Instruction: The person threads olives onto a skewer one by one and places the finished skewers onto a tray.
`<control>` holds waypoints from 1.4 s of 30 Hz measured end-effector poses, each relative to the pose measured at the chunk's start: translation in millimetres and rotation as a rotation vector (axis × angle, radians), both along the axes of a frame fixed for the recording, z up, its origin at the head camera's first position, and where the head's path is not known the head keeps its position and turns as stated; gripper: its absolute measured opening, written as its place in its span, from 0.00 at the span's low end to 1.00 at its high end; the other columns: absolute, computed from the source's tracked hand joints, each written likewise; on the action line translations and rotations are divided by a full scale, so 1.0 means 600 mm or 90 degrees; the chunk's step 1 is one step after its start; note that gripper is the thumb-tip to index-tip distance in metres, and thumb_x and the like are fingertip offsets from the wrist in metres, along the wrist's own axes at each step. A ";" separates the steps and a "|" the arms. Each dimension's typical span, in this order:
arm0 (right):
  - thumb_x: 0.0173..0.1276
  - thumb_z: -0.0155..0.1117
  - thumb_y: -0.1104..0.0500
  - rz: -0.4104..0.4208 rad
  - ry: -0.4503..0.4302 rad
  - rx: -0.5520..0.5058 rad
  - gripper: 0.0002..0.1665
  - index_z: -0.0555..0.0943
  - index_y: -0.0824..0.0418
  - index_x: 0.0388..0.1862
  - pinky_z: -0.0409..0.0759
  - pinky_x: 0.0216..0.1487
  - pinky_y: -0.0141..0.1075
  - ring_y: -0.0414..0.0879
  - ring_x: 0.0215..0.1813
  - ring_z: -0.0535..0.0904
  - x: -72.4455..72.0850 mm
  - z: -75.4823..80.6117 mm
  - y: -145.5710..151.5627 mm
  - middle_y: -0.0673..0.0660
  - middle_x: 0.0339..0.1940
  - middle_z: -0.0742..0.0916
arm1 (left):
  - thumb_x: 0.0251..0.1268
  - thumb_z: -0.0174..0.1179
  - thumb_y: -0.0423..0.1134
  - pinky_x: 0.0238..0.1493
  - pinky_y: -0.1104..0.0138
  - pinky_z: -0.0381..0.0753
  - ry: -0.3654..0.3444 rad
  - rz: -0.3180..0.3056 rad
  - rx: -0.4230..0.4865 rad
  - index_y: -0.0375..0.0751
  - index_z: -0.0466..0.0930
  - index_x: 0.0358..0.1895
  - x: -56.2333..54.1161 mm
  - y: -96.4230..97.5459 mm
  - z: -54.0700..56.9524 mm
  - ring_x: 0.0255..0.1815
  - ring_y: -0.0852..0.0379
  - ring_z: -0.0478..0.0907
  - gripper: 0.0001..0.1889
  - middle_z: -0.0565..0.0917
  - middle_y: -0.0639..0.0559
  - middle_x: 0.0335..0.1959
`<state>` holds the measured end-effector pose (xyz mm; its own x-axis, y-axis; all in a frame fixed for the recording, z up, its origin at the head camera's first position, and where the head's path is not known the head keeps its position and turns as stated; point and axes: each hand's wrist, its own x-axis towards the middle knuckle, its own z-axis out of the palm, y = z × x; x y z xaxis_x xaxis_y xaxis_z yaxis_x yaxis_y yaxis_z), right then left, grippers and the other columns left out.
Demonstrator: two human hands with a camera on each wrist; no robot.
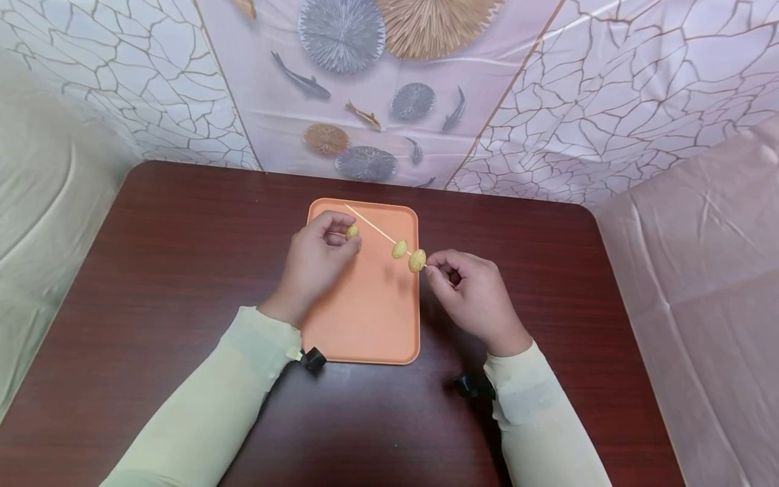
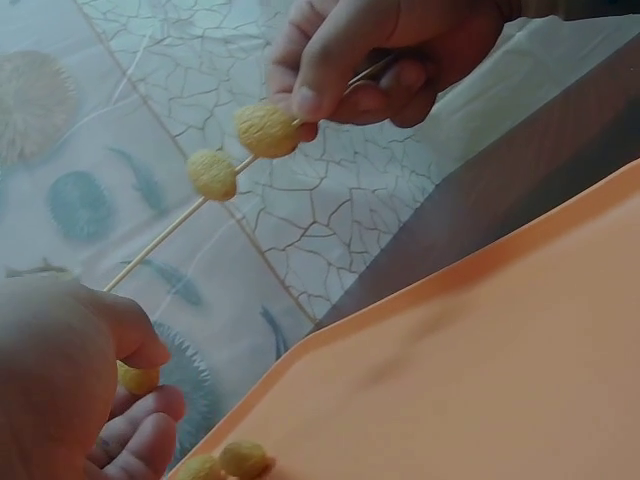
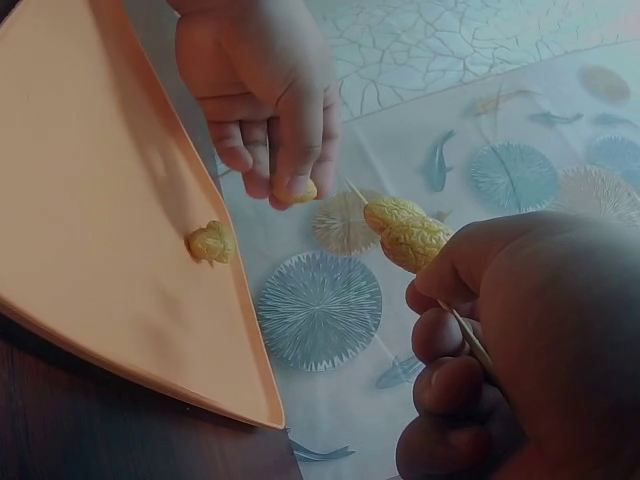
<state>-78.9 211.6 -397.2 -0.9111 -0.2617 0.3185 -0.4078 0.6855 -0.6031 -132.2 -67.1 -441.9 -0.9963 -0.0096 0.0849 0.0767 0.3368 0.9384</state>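
My right hand (image 1: 477, 294) pinches a thin wooden skewer (image 1: 372, 224) near its lower end. Two yellow, wrinkled oval pieces (image 1: 417, 260) are threaded on it, close to my fingertips, and its bare tip slants up to the left. Between thumb and fingers, my left hand (image 1: 318, 256) holds another yellow oval piece (image 1: 352, 231), apart from the skewer in the right wrist view. Both hands are raised over an orange tray (image 1: 365, 325). More yellow pieces (image 2: 243, 459) lie on the tray near its edge; in the head view my left hand hides them.
The tray rests on a dark reddish-brown table (image 1: 182, 270). Behind the table hangs a patterned cloth (image 1: 359, 108) with fish and round leaf prints. Plain pale cloth (image 1: 700, 270) borders the right side, with similar cloth on the left.
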 end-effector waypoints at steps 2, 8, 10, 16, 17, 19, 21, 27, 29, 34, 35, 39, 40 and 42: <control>0.77 0.73 0.63 0.004 0.003 -0.003 0.03 0.93 0.57 0.45 0.76 0.33 0.29 0.42 0.31 0.77 0.001 0.000 0.001 0.48 0.30 0.87 | 0.73 0.75 0.38 0.53 0.63 0.93 0.002 0.015 0.017 0.44 0.89 0.58 -0.002 -0.005 0.001 0.47 0.52 0.92 0.15 0.92 0.48 0.49; 0.76 0.73 0.64 0.026 0.002 -0.012 0.03 0.92 0.58 0.42 0.76 0.34 0.26 0.41 0.32 0.78 0.003 -0.004 0.003 0.47 0.30 0.87 | 0.72 0.77 0.37 0.45 0.75 0.88 0.018 0.056 0.036 0.42 0.89 0.56 -0.007 -0.016 0.004 0.44 0.54 0.88 0.14 0.92 0.48 0.47; 0.75 0.74 0.64 0.031 -0.003 -0.012 0.02 0.92 0.58 0.42 0.76 0.34 0.26 0.41 0.32 0.78 0.004 -0.005 0.004 0.47 0.30 0.86 | 0.71 0.77 0.36 0.44 0.77 0.87 0.023 0.069 0.035 0.41 0.89 0.56 -0.008 -0.018 0.004 0.44 0.55 0.87 0.14 0.91 0.47 0.46; 0.76 0.74 0.63 0.043 -0.012 -0.002 0.02 0.92 0.58 0.42 0.76 0.34 0.27 0.41 0.33 0.77 0.005 -0.006 0.005 0.46 0.29 0.84 | 0.71 0.76 0.36 0.43 0.78 0.84 0.021 0.089 0.028 0.42 0.90 0.55 -0.009 -0.023 0.004 0.42 0.56 0.85 0.13 0.91 0.48 0.43; 0.76 0.74 0.63 0.045 -0.012 -0.001 0.02 0.92 0.58 0.42 0.75 0.34 0.27 0.41 0.33 0.77 0.005 -0.007 0.005 0.46 0.29 0.84 | 0.71 0.76 0.36 0.43 0.78 0.84 0.022 0.088 0.029 0.42 0.91 0.56 -0.009 -0.024 0.004 0.42 0.56 0.85 0.13 0.91 0.48 0.43; 0.76 0.74 0.64 0.048 -0.012 0.000 0.02 0.92 0.58 0.42 0.75 0.34 0.27 0.41 0.33 0.77 0.004 -0.007 0.005 0.46 0.29 0.84 | 0.71 0.76 0.36 0.43 0.78 0.84 0.021 0.088 0.029 0.42 0.91 0.56 -0.009 -0.025 0.003 0.42 0.56 0.85 0.13 0.91 0.48 0.43; 0.76 0.74 0.64 0.050 -0.013 0.001 0.02 0.92 0.58 0.42 0.75 0.34 0.27 0.41 0.33 0.77 0.004 -0.008 0.004 0.46 0.29 0.84 | 0.71 0.75 0.36 0.43 0.78 0.84 0.021 0.090 0.030 0.42 0.92 0.57 -0.009 -0.026 0.002 0.43 0.57 0.85 0.14 0.91 0.48 0.43; 0.76 0.74 0.63 0.049 -0.021 0.008 0.02 0.92 0.59 0.42 0.76 0.35 0.28 0.41 0.33 0.78 0.003 -0.006 0.003 0.46 0.30 0.84 | 0.72 0.75 0.36 0.44 0.78 0.86 0.022 0.088 0.043 0.41 0.92 0.58 -0.009 -0.030 0.000 0.45 0.56 0.86 0.14 0.92 0.48 0.46; 0.77 0.73 0.63 0.048 -0.022 0.011 0.03 0.92 0.59 0.43 0.76 0.35 0.28 0.41 0.33 0.78 0.002 -0.004 0.004 0.47 0.30 0.84 | 0.72 0.75 0.35 0.46 0.78 0.87 0.022 0.085 0.043 0.41 0.92 0.58 -0.009 -0.030 0.000 0.46 0.56 0.87 0.14 0.93 0.48 0.48; 0.76 0.73 0.63 0.050 -0.021 0.018 0.03 0.92 0.58 0.42 0.75 0.34 0.28 0.42 0.32 0.77 -0.001 0.000 0.003 0.47 0.29 0.84 | 0.71 0.75 0.33 0.48 0.79 0.89 0.041 0.079 0.038 0.38 0.92 0.58 -0.010 -0.031 -0.002 0.48 0.55 0.90 0.15 0.92 0.47 0.52; 0.76 0.73 0.63 0.050 -0.020 0.020 0.03 0.92 0.59 0.42 0.75 0.34 0.28 0.42 0.32 0.77 -0.001 0.000 0.004 0.47 0.29 0.84 | 0.71 0.74 0.32 0.48 0.79 0.89 0.047 0.077 0.036 0.37 0.92 0.58 -0.011 -0.031 -0.002 0.48 0.55 0.90 0.15 0.91 0.46 0.52; 0.75 0.73 0.64 0.049 -0.021 0.027 0.03 0.92 0.60 0.42 0.75 0.34 0.29 0.42 0.32 0.77 -0.002 0.000 0.003 0.48 0.29 0.84 | 0.71 0.74 0.31 0.47 0.80 0.87 0.077 0.070 0.024 0.39 0.94 0.58 -0.011 -0.032 -0.003 0.47 0.54 0.88 0.15 0.88 0.46 0.52; 0.76 0.73 0.64 0.049 -0.022 0.028 0.03 0.92 0.60 0.43 0.75 0.34 0.29 0.42 0.32 0.77 -0.002 0.000 0.003 0.48 0.29 0.84 | 0.71 0.74 0.31 0.46 0.80 0.86 0.086 0.069 0.022 0.40 0.94 0.59 -0.011 -0.032 -0.004 0.47 0.54 0.88 0.15 0.87 0.46 0.52; 0.76 0.73 0.63 0.048 -0.026 0.030 0.03 0.92 0.59 0.43 0.76 0.34 0.30 0.42 0.32 0.77 -0.003 0.000 0.003 0.47 0.29 0.85 | 0.72 0.74 0.31 0.47 0.79 0.86 0.102 0.067 0.013 0.41 0.94 0.61 -0.012 -0.033 -0.005 0.47 0.53 0.88 0.16 0.87 0.46 0.52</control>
